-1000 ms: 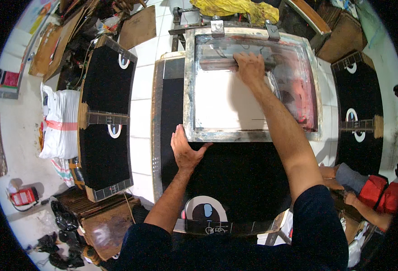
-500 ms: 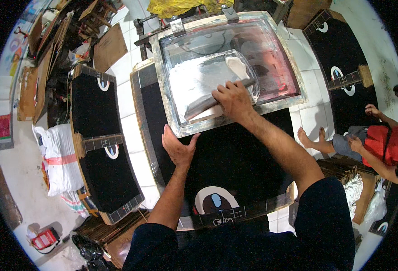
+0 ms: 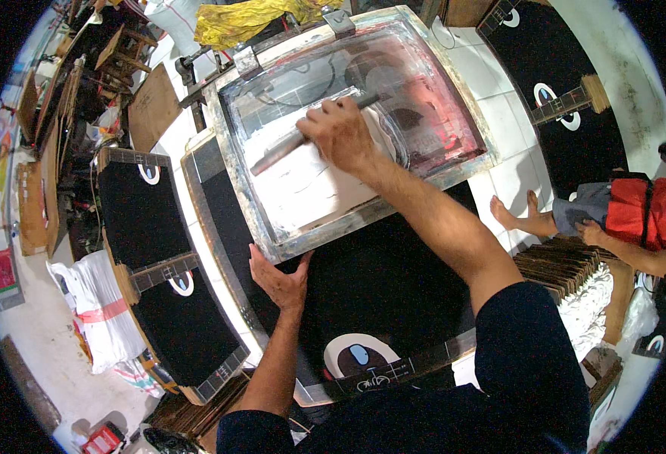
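Right hand (image 3: 340,136): closed around squeegee (image 3: 310,135) inside screen frame (image 3: 272,242).
Left hand (image 3: 278,281): open, palm bracing frame's near edge.
Risk: frame slipping under left palm, likely smearing print on black shirt (image 3: 378,287) below.

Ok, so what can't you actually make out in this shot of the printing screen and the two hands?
Head view only:
- Squeegee: its middle is hidden under the right hand.
- Left hand fingers: tips tucked beneath the screen frame edge.
- Black fabric beneath the screen: covered, so no fresh print shows.
- Seated person: cut off by the rim.

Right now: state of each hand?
Left hand: open, fingers spread, pressing the near edge of the screen frame.
Right hand: closed around the squeegee, on the mesh.
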`<state>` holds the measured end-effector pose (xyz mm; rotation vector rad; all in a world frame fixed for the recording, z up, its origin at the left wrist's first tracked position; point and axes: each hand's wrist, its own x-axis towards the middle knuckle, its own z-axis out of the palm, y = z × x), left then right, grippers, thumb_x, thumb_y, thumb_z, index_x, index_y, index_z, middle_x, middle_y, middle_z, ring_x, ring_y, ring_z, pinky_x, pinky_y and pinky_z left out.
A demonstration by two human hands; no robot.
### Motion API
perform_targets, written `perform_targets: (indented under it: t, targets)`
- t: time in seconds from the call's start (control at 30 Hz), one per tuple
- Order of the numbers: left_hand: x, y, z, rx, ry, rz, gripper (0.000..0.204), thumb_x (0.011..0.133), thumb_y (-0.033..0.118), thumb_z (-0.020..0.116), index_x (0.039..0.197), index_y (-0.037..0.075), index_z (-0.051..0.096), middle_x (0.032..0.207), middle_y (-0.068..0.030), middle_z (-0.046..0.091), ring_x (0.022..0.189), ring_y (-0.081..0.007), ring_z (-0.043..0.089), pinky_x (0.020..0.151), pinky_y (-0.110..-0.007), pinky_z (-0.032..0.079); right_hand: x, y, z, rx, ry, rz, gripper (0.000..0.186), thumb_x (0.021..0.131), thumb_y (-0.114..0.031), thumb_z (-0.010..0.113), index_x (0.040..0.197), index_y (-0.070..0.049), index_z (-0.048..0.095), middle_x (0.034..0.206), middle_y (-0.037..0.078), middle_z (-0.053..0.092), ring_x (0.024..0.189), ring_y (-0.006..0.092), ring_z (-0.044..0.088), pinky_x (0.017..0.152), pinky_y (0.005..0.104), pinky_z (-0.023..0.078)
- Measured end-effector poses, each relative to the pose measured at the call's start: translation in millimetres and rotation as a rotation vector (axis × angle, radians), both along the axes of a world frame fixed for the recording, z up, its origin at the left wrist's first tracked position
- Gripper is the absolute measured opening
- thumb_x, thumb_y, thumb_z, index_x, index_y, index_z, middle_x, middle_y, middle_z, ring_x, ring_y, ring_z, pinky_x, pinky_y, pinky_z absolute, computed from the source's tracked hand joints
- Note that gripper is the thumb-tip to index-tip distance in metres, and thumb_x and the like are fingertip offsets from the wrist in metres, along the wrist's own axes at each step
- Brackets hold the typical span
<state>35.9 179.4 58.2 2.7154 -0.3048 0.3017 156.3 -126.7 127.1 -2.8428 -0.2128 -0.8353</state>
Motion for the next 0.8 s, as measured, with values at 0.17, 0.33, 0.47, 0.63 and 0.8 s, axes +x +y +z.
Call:
perform_targets:
  t: [0.17, 0.33, 0.47, 0.63, 0.8]
  targets:
    - [-1, 1, -1, 0.013, -0.014, -0.007, 0.126, 0.071, 0.06, 0.09, 0.158, -0.007, 0.026, 0.156, -0.0261, 0.039, 0.143, -0.0448, 0.038, 0.118, -0.056, 0.031, 25, -19, -9, 0.026, 0.022, -0.132, 0.01, 0.084, -0.012, 0.069, 0.094, -0.014, 0.069, 0.089, 0.003, 0.067, 0.09, 0.0243, 0.065, 0.08, 0.0433, 0.046]
    - [1, 1, -1, -0.018, -0.007, -0.014, 0.126, 0.071, 0.059, 0.09, 0.158, -0.006, 0.026, 0.156, -0.0268, 0.039, 0.144, -0.0435, 0.038, 0.119, -0.056, 0.03, -3, -5, -10, 0.079, 0.0, -0.302, 0.015, 0.083, -0.012, 0.071, 0.097, -0.014, 0.07, 0.092, 0.003, 0.068, 0.094, 0.0254, 0.065, 0.082, 0.0454, 0.045]
    - [0, 1, 1, -0.021, -0.001, -0.016, 0.124, 0.072, 0.058, 0.09, 0.158, -0.006, 0.026, 0.155, -0.0271, 0.039, 0.144, -0.0431, 0.039, 0.119, -0.056, 0.031, -30, 11, -7, 0.141, 0.198, -0.392, 0.016, 0.085, -0.014, 0.071, 0.101, -0.015, 0.07, 0.097, 0.004, 0.069, 0.099, 0.0258, 0.064, 0.085, 0.0467, 0.043]
    - [0, 1, 1, -0.067, -0.007, -0.024, 0.122, 0.073, 0.056, 0.09, 0.158, -0.006, 0.026, 0.155, -0.0273, 0.04, 0.143, -0.0431, 0.039, 0.119, -0.055, 0.031, -72, 39, 7, 0.177, 0.215, -0.461, 0.012, 0.088, -0.018, 0.067, 0.099, -0.015, 0.07, 0.095, 0.005, 0.069, 0.096, 0.0266, 0.065, 0.085, 0.0473, 0.043]
    - [1, 2, 1, -0.052, -0.021, -0.034, 0.12, 0.074, 0.057, 0.089, 0.155, -0.007, 0.028, 0.155, -0.0282, 0.039, 0.144, -0.0433, 0.039, 0.12, -0.056, 0.031, -88, 63, 13, 0.079, 0.288, -0.223, 0.013, 0.084, -0.019, 0.069, 0.096, -0.015, 0.069, 0.093, 0.004, 0.068, 0.094, 0.0268, 0.065, 0.082, 0.0473, 0.043]
